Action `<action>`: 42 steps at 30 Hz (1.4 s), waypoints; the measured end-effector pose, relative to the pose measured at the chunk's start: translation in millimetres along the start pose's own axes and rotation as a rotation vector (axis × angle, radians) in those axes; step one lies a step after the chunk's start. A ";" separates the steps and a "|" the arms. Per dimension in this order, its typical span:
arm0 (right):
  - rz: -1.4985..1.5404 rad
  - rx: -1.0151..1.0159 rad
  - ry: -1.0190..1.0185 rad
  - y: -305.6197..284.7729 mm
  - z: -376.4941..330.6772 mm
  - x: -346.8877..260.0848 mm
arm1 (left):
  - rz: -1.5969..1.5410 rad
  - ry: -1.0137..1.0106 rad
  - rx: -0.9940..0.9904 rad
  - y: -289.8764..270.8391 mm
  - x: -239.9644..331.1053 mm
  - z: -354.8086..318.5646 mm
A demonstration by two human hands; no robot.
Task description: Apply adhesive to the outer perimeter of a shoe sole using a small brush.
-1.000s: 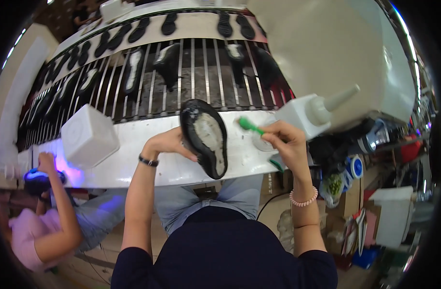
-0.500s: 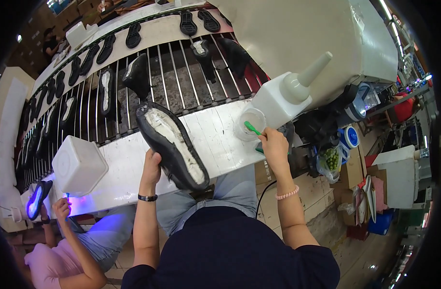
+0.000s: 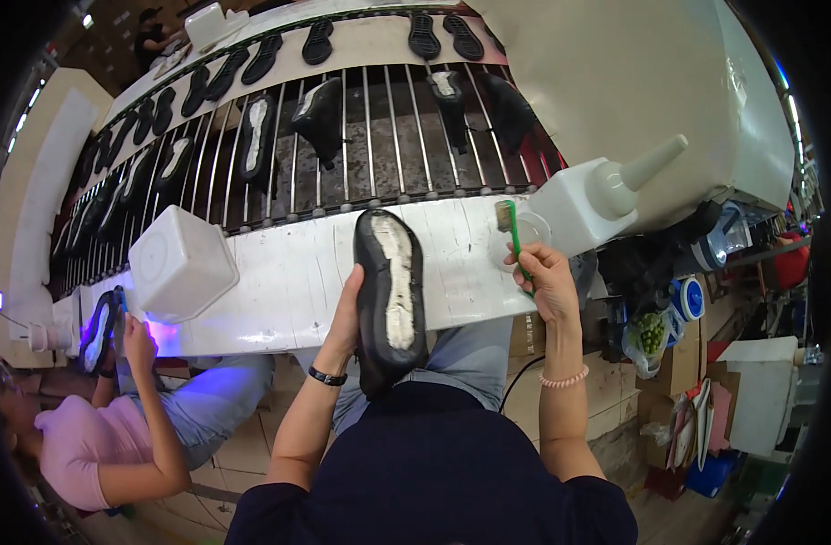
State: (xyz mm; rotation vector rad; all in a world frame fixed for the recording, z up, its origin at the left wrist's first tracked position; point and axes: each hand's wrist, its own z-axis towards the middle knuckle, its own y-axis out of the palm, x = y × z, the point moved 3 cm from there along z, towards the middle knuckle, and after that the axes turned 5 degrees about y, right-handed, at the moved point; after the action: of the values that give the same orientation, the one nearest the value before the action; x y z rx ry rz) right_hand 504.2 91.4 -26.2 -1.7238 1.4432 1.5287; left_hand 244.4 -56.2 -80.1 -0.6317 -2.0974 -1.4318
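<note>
Here the left hand grips a black sole by its left edge, holding it upright over the white ledge, pale glued face toward the person. The right hand is closed round a green brush, bristles up, beside the white bottle. The sole looks light and bendy — probably rubber, likely tacky on the coated face — so its bare rim seems the best place to hold.

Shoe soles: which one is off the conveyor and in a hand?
The black sole with the whitish centre, gripped upright by the left hand. The others lie on the barred conveyor behind.
</note>
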 end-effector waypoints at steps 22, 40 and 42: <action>-0.837 -0.183 -0.616 127.0 -26.1 -80.1 | 0.557 0.448 -0.117 54.0 51.0 -38.1; -0.744 -0.305 -0.684 117.2 18.2 -100.1 | 1.012 0.510 -0.103 59.6 61.1 -45.7; -0.845 -0.439 -0.571 120.3 10.6 -101.1 | 0.799 0.442 -0.115 56.6 60.1 -44.5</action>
State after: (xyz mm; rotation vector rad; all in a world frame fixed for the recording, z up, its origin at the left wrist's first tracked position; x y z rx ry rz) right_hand 408.6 97.0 98.8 -1.5852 0.0519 1.6598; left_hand 241.8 -73.9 11.9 -0.9528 -1.2095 -1.0859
